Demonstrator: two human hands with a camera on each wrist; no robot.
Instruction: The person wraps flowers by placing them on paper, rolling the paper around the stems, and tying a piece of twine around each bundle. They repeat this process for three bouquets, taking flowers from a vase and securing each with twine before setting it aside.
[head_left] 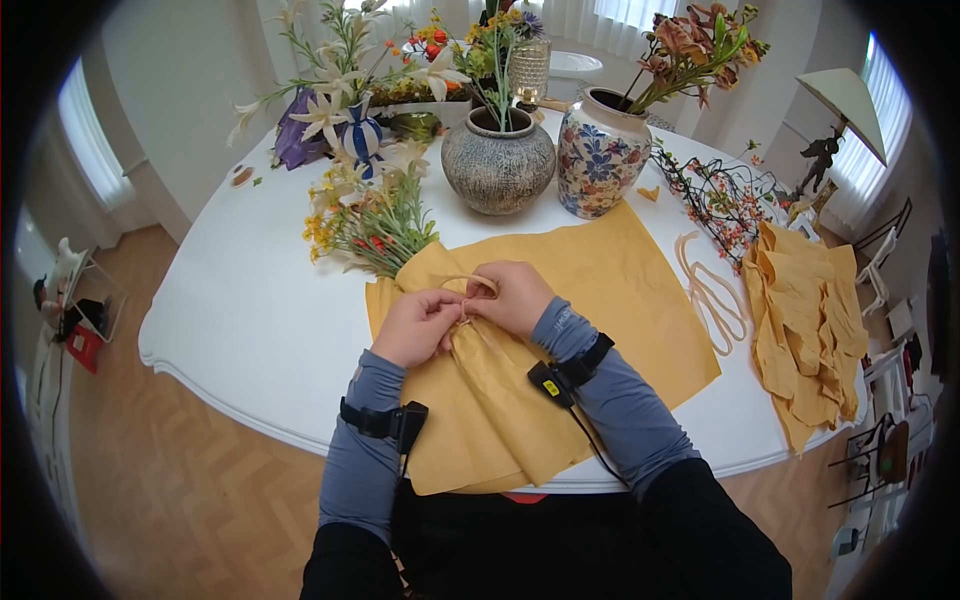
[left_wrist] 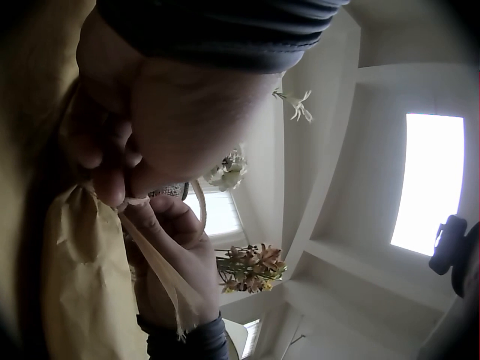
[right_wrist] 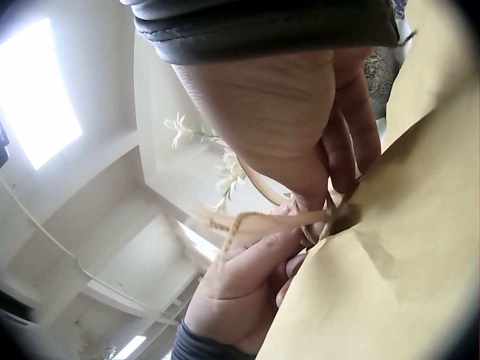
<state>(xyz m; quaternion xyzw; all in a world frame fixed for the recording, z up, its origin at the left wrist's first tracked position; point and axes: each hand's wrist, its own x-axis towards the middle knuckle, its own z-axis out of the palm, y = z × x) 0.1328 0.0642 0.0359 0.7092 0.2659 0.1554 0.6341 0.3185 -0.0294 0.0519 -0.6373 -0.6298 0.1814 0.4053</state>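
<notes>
Pinching the ribbon (left_wrist: pixel 169 279) between thumb and curled fingers, the left hand (head_left: pixel 420 325) works close against the right hand (head_left: pixel 510 298), whose thumb and fingers are also curled in narrowly on the ribbon. The fingertips meet at the gathered neck of the yellow paper (head_left: pixel 630 300); part of the ribbon arches up beside the right fingers, and a frayed end hangs free next to them. Which strand each fingertip holds, I cannot tell.

The paper spreads below the fingers toward the person and out to the right of them. Just beyond the left fingers, the bunch of flowers (head_left: pixel 388 225) sticks out of the paper's top, its yellow and pale blooms pointing away to the left. Farther beyond the fingers stand a round gray vase (head_left: pixel 497 172) and, to its right, a flowered vase (head_left: pixel 600 160). Well to the right of the right fingers, a looped cord (head_left: pixel 722 300) lies on the white table (head_left: pixel 230 300), near a heap of crumpled paper (head_left: pixel 805 325) and thin branches with red berries (head_left: pixel 712 200).
</notes>
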